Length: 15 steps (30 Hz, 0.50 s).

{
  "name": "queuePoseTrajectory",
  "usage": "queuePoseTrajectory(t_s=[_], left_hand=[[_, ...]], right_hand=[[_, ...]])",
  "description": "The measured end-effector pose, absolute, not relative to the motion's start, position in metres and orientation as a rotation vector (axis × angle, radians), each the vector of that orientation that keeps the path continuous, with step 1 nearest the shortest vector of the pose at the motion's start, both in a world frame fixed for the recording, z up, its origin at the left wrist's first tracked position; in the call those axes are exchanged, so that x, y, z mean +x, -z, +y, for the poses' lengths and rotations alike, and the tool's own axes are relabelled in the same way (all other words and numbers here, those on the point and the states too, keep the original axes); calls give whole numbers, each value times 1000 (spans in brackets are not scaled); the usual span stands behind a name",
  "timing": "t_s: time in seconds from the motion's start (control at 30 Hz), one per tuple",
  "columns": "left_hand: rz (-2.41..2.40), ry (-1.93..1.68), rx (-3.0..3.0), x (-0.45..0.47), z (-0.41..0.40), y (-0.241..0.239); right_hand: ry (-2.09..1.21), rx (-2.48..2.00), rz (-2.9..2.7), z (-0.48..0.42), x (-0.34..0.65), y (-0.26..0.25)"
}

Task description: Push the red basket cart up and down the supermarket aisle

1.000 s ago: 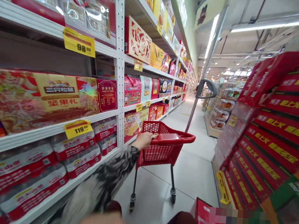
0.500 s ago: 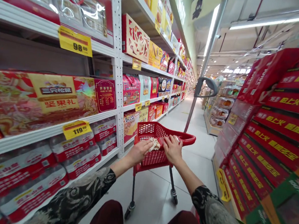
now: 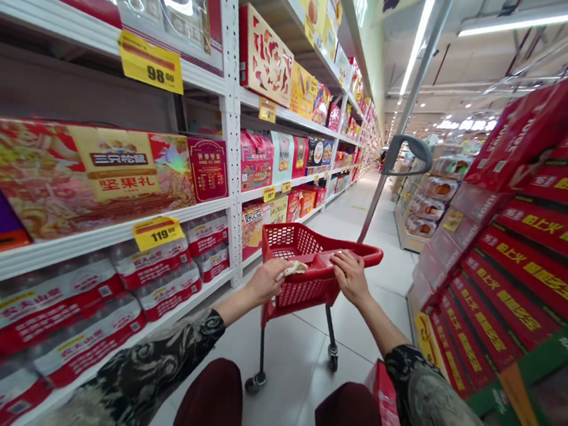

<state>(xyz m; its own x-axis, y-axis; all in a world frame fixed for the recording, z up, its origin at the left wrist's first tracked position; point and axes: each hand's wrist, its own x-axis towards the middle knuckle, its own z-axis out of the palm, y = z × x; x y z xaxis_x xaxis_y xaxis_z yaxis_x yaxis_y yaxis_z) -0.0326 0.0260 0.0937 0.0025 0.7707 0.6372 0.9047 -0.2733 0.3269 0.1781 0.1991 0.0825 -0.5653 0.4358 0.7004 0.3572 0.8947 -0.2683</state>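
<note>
A small red shopping cart (image 3: 318, 243) on wheels stands in the aisle in front of me. My left hand (image 3: 268, 280) is closed on a crumpled whitish cloth (image 3: 293, 268) and presses it against the cart's near rim. My right hand (image 3: 351, 276) lies on the cart's rim a little to the right, fingers curled over the edge. A grey handle (image 3: 410, 151) rises on a slanted pole from the cart's far side. My knees in dark red trousers show at the bottom.
White shelves (image 3: 80, 240) with gift boxes, yellow price tags and wrapped bottle packs run along the left. Stacked red cartons (image 3: 525, 263) line the right. A red box (image 3: 388, 410) lies by my right knee. The tiled aisle floor (image 3: 363, 221) stretches ahead.
One second ago only my left hand was at the cart. My right hand has come onto the rim, and the cart has shifted slightly right and away.
</note>
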Motion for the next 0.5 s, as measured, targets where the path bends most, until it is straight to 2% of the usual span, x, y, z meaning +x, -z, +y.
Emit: queuePoseTrajectory(t_s=[0.2,0.3,0.4,0.5], left_hand=[[-1419,1169,-2316,7,50,-85],[-1388,1266,-2324,-4,59,-70],[-1571,1363,-2163,-20,69,-55],[-1601,1343,-2137,-15,80,-50]], right_hand=[[-29,-1037,-2166,186,196,-92],[-104,-1012,-2111,160,201,-87],[-195,-951,-2098,141,206,-80],[-190,-936,-2102,133,205,-77]])
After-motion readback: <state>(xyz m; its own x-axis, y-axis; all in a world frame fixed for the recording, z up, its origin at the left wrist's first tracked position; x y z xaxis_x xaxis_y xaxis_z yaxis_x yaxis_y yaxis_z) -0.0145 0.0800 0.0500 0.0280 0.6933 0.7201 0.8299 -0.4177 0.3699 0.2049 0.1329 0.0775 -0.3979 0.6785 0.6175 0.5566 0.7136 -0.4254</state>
